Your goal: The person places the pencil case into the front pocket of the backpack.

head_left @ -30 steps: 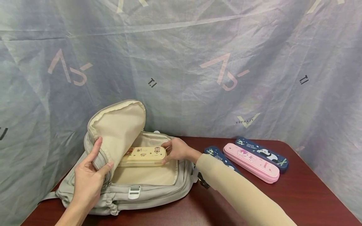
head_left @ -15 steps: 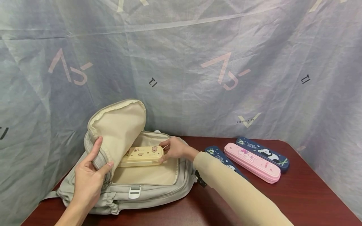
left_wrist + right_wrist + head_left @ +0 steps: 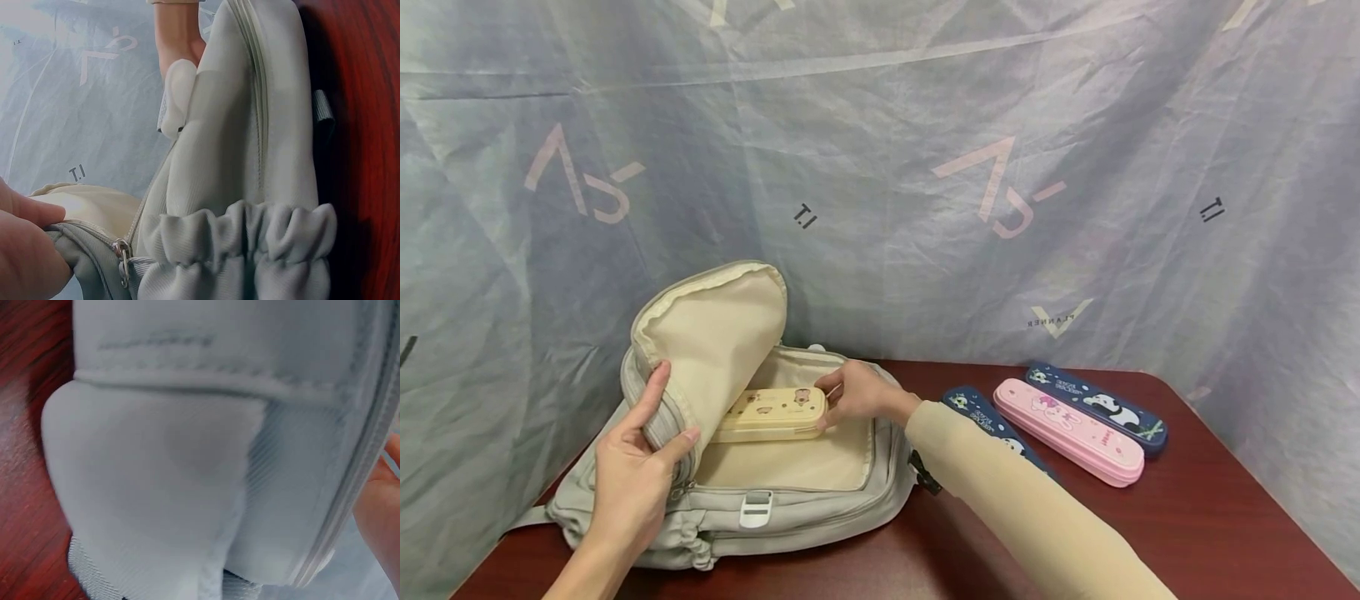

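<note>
A pale grey backpack [image 3: 805, 529] lies on the table with its front pocket unzipped, its cream lining showing. My left hand [image 3: 636, 467] holds the pocket's raised flap [image 3: 722, 325] by its edge, thumb on the lining side. In the left wrist view, thumb and finger pinch that edge beside a zipper pull [image 3: 124, 256]. Inside the pocket lies a yellow pencil case [image 3: 782, 408] printed with small bears; the flap hides its left end. My right hand [image 3: 861, 392] grips the case's right end between thumb and fingers. The right wrist view shows mostly the bag's side.
Right of the bag, on the dark red table [image 3: 1210, 517], lie a pink rabbit pencil case [image 3: 1071, 429] and a navy panda one [image 3: 1097, 404] beside it. Another navy case [image 3: 985, 417] is partly hidden by my right sleeve. A grey printed cloth [image 3: 880, 183] hangs behind.
My right hand has shifted slightly left with the yellow pencil case, which sits deeper under the flap. The left hand keeps its hold on the flap.
</note>
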Demonstrator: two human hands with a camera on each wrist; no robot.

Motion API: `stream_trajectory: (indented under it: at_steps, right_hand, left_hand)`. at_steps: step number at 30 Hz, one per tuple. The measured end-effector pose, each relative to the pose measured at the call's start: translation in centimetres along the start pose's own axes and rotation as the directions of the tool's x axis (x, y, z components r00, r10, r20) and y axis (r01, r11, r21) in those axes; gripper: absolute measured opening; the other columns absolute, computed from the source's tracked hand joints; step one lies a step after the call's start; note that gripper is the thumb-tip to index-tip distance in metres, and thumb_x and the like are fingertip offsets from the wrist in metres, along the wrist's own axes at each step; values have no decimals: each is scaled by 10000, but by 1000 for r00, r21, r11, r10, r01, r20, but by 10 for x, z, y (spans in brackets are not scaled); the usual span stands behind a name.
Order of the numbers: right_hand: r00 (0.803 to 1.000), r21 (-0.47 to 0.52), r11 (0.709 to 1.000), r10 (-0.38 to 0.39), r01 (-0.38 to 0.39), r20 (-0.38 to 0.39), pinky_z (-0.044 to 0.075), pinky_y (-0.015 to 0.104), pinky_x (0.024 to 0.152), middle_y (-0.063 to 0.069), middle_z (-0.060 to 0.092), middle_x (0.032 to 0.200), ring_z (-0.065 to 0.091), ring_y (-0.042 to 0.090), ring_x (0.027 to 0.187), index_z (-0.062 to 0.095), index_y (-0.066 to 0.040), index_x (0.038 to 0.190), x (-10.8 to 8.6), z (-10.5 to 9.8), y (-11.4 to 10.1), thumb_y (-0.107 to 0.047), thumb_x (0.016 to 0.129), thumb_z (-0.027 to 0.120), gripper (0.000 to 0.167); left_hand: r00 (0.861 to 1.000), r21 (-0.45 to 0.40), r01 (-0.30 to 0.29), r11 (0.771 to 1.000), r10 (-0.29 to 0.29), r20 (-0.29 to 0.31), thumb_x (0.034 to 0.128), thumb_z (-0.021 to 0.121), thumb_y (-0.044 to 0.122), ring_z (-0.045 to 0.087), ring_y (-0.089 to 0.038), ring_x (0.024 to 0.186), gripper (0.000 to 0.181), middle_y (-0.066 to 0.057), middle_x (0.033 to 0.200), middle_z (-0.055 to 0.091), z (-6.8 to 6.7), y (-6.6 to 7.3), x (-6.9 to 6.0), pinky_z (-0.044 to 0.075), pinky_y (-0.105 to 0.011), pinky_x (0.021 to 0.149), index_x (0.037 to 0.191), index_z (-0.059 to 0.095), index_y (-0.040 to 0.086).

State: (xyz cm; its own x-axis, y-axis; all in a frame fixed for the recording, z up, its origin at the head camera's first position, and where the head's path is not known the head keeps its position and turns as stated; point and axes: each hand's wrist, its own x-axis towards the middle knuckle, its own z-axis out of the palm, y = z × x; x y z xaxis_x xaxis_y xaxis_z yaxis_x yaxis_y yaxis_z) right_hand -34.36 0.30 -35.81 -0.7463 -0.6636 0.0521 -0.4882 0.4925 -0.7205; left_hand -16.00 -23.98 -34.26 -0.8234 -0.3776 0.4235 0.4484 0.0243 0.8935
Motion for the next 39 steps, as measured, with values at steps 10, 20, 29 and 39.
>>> stream_trajectory:
  at_steps: [10, 20, 29, 39]
  right_hand:
    - [1000, -3, 1000, 0, 0, -2, 563, 188, 802, 74, 780, 1156, 745, 269, 1050, 763, -35, 1268, 2, 0, -3, -48, 754, 959, 550]
    - [1000, 36, 999, 6, -7, 17, 582, 219, 830, 138, 747, 1241, 736, 294, 1093, 719, 13, 1320, 0, -3, 0, -35, 776, 941, 590]
    - [999, -8, 999, -35, 36, 40, 589, 274, 903, 195, 679, 1360, 685, 338, 1199, 661, 14, 1400, -37, -39, -5, -80, 871, 875, 579]
    - [994, -55, 997, -60, 55, -96, 614, 322, 863, 188, 730, 1251, 722, 333, 1104, 700, 14, 1350, -109, -75, 11, -145, 871, 889, 539]
  left_hand:
    - [1000, 8, 10, 1000, -10, 2, 850, 610, -304, 126, -85, 1580, 873, 65, 1669, 375, 3, 0, -1, 56, -226, 1260, 1580, 494, 161]
    - [1000, -3, 10, 1000, -10, 6, 852, 610, -305, 115, -85, 1582, 875, 59, 1675, 366, 3, -2, 0, 46, -234, 1262, 1582, 491, 162]
    - [1000, -40, 7, 999, -7, 7, 848, 603, -312, 94, -73, 1581, 859, 66, 1674, 369, 1, -2, -1, 21, -228, 1259, 1580, 482, 122]
    - [1000, -59, 4, 998, -5, -5, 838, 593, -329, 101, -68, 1579, 862, 62, 1667, 386, 0, -1, 0, 34, -218, 1256, 1572, 490, 112]
